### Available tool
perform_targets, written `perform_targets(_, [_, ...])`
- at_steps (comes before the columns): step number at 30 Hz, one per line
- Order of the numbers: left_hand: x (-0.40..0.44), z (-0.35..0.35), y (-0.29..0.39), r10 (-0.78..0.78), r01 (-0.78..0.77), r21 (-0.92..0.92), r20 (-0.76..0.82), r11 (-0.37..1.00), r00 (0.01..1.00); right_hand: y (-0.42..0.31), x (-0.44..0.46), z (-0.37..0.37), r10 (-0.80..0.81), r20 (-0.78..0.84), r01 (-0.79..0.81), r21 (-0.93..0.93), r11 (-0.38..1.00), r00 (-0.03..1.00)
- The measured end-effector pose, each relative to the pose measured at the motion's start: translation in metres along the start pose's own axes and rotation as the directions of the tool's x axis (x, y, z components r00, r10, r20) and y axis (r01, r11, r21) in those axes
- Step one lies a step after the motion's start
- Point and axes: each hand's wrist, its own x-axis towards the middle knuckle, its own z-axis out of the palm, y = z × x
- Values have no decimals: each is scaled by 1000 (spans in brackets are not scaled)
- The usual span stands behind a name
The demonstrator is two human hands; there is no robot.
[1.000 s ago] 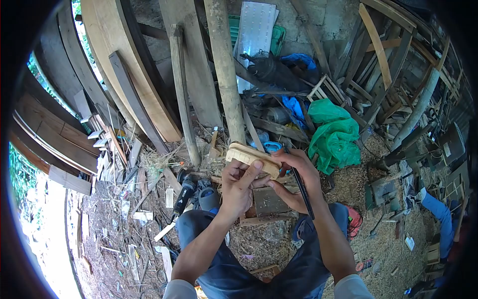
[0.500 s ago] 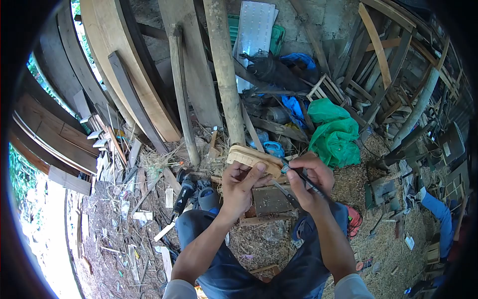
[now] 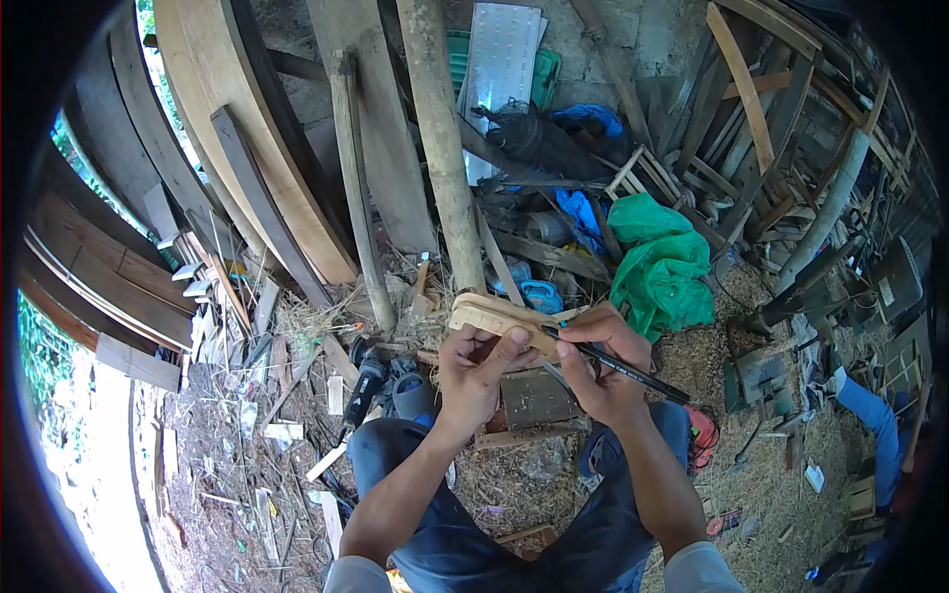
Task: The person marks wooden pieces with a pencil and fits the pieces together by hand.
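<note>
A pale piece of wood (image 3: 488, 314) with rounded ends and small marks on its face is held up above my knees. My left hand (image 3: 476, 368) grips it from below, thumb pressed on its front. Near its right end, my right hand (image 3: 605, 361) pinches a black pencil-like tool (image 3: 633, 373), whose tip is at the wood. A thin grey blade or strip (image 3: 559, 379) shows under my right hand; how it is held is hidden. Below the wood sits a dark wooden block (image 3: 534, 400) on the ground between my legs.
A black power tool (image 3: 366, 387) lies left of my knee. Long boards (image 3: 267, 138) and a round post (image 3: 435, 138) lean ahead. A green plastic bag (image 3: 662, 267) lies ahead right. At the far right is another person's blue-clad leg (image 3: 872, 420).
My right hand has turned the black tool from pointing steeply down to a flatter slant, with its tip at the wood. The wood has tilted slightly in my left hand.
</note>
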Motion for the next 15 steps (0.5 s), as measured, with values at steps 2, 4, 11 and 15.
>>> perform_targets(2, [0, 0, 0, 5, -5, 15, 5, 1000, 1000, 0, 1, 0, -16, 10, 16, -15, 1000, 1000])
perform_targets(4, [0, -2, -2, 4, -4, 34, 7, 999, 1000, 0, 1, 0, -33, 20, 34, -31, 999, 999])
perform_targets(11, [0, 0, 1, -2, 2, 27, 1, 1000, 1000, -3, 3, 0, -35, 16, 36, -67, 997, 999])
perform_targets(15, [-1, 0, 0, 2, -2, 17, 3, 1000, 1000, -4, 3, 0, -29, 15, 30, -73, 997, 999])
